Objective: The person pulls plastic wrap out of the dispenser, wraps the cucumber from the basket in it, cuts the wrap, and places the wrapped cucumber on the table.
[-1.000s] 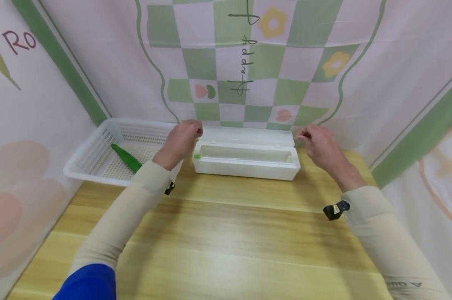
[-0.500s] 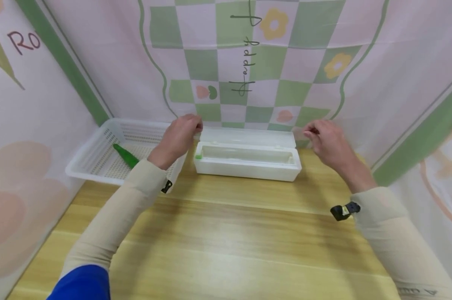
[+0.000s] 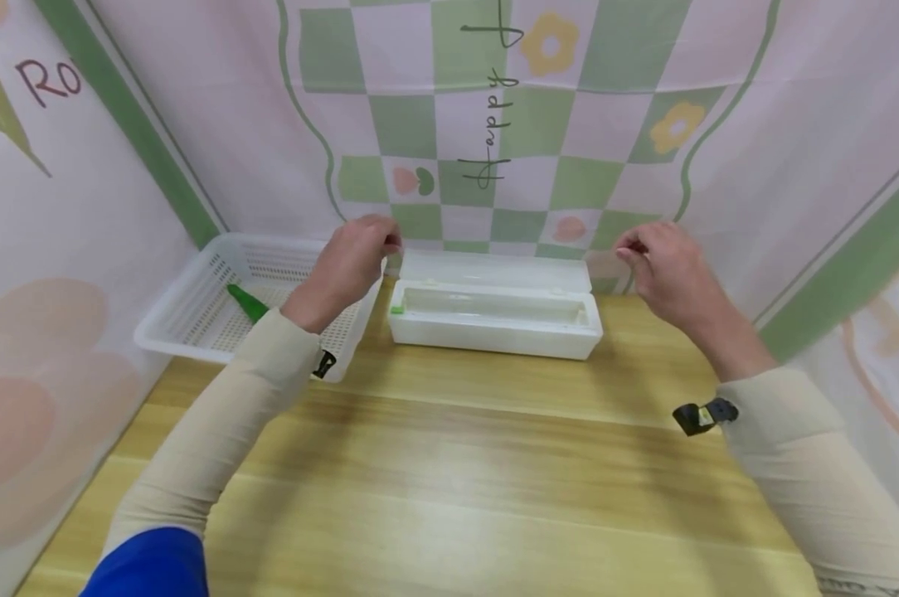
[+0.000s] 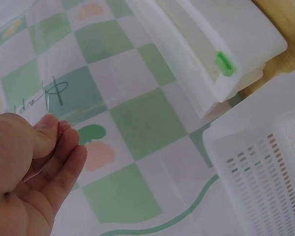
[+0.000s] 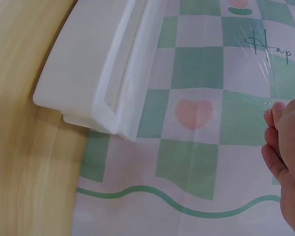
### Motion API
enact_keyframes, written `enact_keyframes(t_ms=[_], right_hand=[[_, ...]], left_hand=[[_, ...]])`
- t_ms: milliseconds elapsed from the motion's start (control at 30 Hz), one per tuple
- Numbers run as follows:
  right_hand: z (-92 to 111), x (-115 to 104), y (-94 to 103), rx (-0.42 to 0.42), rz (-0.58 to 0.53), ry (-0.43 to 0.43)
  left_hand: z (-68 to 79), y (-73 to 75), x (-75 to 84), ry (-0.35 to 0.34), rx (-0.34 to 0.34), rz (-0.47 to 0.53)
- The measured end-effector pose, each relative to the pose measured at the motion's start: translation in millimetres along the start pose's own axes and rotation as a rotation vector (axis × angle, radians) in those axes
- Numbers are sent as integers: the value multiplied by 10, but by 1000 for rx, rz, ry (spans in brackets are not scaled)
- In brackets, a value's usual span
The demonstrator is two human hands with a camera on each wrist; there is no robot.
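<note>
A sheet of clear cling film [image 5: 269, 73] stretches between both hands, its edge showing as a fine bright line in the wrist views. My left hand [image 3: 348, 267] pinches one corner between thumb and fingertips, above the basket's right end. Over to the right, my right hand [image 3: 677, 274] pinches the other corner. Between and below them, a long white cling film box [image 3: 494, 337] sits on the table with its lid [image 3: 494, 271] tipped back toward the wall. A small green slider [image 4: 225, 64] sits at the box's left end.
Left of the box, a white perforated plastic basket [image 3: 154, 336] contains a green cucumber-like vegetable [image 3: 246, 302], partly hidden by the left sleeve. Behind stands a wall covered in checked, flowered cloth [image 3: 524, 133]. The wooden table [image 3: 449, 448] extends toward me.
Both hands have risen slightly and spread apart, the right one further to the right. The film between them has moved up with them. Box and basket stay put.
</note>
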State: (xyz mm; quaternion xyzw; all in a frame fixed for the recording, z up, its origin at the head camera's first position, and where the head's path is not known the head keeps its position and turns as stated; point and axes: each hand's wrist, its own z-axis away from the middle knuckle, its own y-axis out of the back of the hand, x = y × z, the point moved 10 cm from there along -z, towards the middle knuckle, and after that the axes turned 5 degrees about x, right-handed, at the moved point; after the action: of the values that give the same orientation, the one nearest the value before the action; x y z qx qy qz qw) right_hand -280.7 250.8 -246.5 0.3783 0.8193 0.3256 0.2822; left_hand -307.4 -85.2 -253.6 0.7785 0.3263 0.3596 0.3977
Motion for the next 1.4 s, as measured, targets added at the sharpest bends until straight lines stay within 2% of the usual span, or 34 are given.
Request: enact_keyframes(t_ms=[300, 533, 767, 967, 1167, 1400], right_hand=[[-84, -73, 194, 45, 22, 11], [-162, -188, 397, 141, 24, 101], [-238, -277, 540, 153, 34, 104], [-249, -312, 615, 154, 59, 103], [-304, -388, 753, 207, 85, 143], [-381, -412, 905, 255, 69, 129]], left_hand=[[-36, 204, 85, -1, 39, -3], [-71, 382, 162, -28, 82, -31], [-89, 549, 196, -34, 124, -16], [-94, 616, 250, -56, 151, -3], [-122, 745, 314, -70, 199, -9], [-136, 927, 395, -79, 245, -1]])
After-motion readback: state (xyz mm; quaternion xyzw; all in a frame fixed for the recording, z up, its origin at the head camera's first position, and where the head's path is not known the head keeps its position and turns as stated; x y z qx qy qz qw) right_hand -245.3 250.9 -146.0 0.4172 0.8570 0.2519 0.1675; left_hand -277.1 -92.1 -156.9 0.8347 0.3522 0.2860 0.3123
